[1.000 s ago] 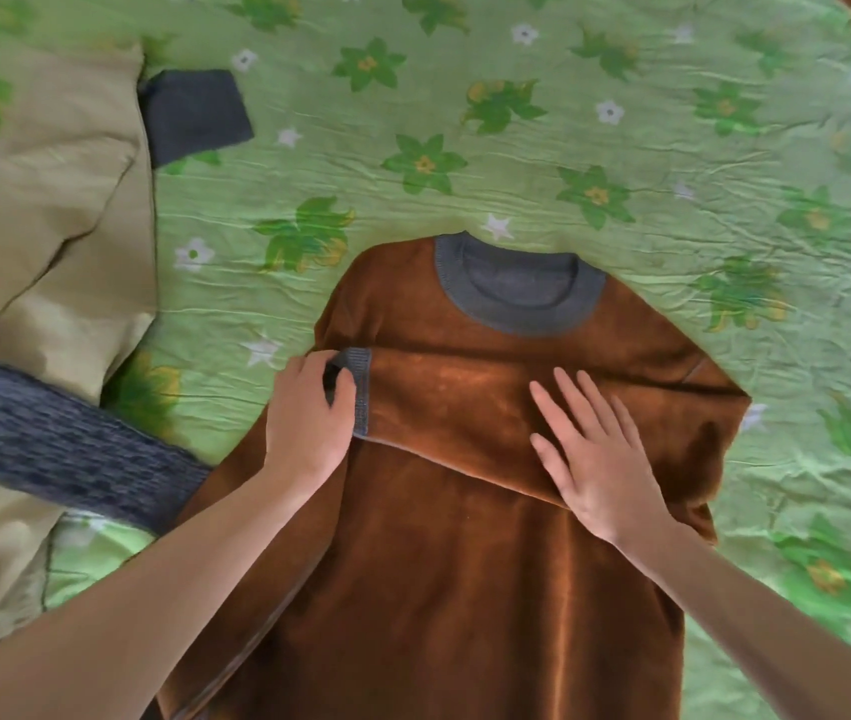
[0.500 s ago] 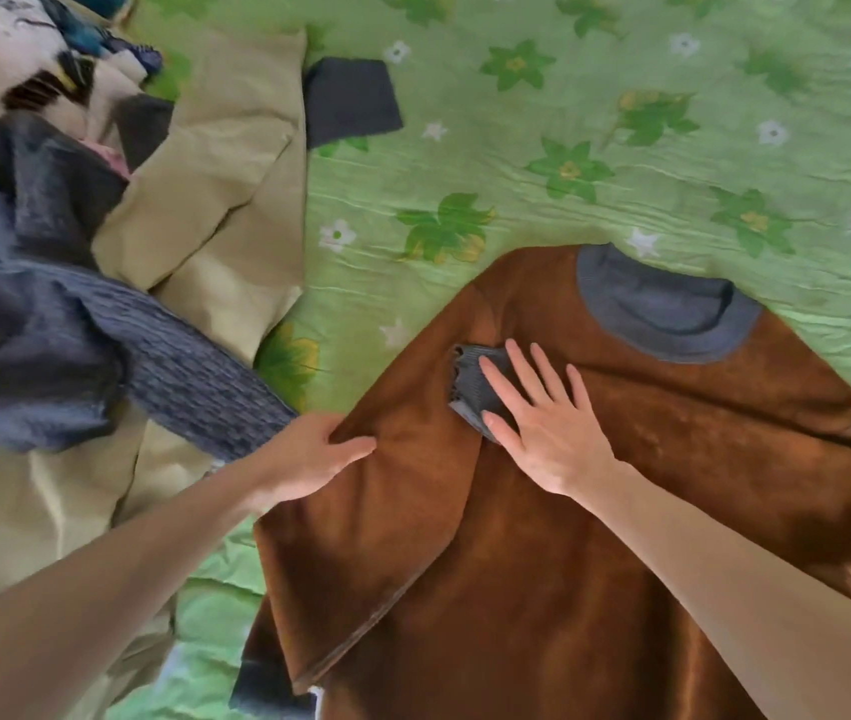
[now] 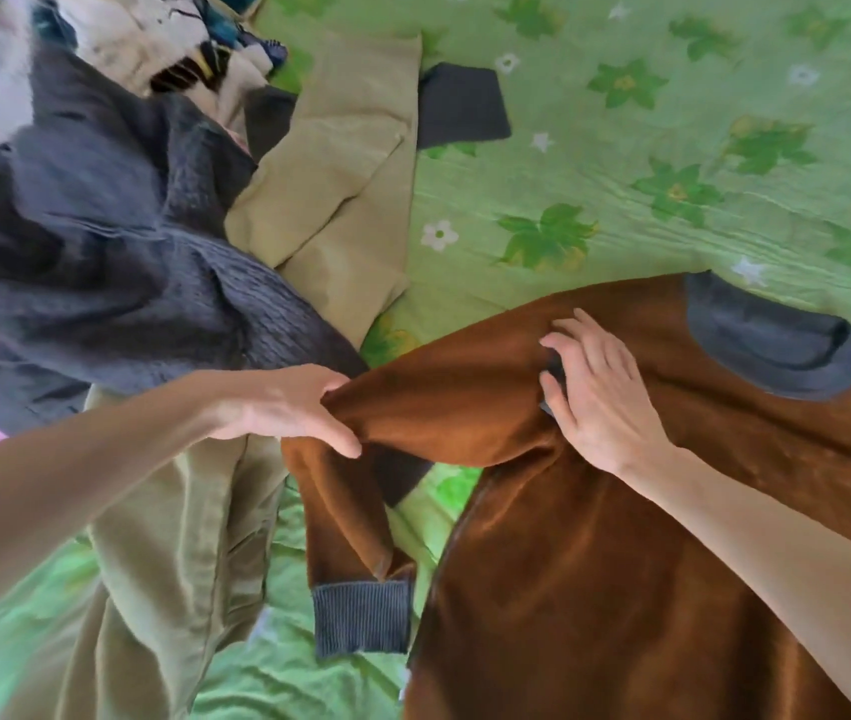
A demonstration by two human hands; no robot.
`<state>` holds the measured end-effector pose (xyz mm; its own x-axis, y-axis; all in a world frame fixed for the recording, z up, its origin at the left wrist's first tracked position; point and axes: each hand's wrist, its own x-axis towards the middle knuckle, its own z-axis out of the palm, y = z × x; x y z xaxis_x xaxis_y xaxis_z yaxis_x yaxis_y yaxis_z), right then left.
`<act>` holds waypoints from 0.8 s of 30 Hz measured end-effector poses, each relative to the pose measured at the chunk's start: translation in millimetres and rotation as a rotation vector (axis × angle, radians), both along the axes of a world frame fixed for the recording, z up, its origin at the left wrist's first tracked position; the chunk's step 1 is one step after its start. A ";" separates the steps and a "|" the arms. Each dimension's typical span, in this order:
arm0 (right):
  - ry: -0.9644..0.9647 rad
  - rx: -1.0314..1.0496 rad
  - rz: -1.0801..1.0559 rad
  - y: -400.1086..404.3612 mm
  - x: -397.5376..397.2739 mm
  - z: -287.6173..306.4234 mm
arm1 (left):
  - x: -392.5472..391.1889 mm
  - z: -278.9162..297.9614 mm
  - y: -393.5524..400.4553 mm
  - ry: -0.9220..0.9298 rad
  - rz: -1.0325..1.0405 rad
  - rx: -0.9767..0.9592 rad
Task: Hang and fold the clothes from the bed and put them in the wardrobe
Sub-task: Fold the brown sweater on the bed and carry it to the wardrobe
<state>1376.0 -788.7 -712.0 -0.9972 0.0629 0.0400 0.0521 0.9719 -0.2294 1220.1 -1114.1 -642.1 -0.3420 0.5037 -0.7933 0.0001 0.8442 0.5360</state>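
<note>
Dark knitwear (image 3: 117,262): we see it heaped upper left, overlapping the khaki garment (image 3: 340,163).
Left hand (image 3: 288,407): we record it gripping a fold of the brown sweater's sleeve (image 3: 434,407), centre frame.
Grey cuff (image 3: 361,618): hangs lower centre.
Right hand (image 3: 600,397): fingers spread, pressing the brown sweater (image 3: 595,589), centre right.
Bedsheet (image 3: 673,148): we note open green sheet upper right.

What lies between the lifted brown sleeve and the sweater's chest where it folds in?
Only the right hand, pressing the other grey cuff on the brown sweater. The left hand grips the sleeve; nothing else intervenes.
</note>
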 end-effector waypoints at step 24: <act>-0.023 -0.256 -0.157 -122.0 -95.8 36.0 | -32.7 68.3 -96.8 0.142 0.132 -0.085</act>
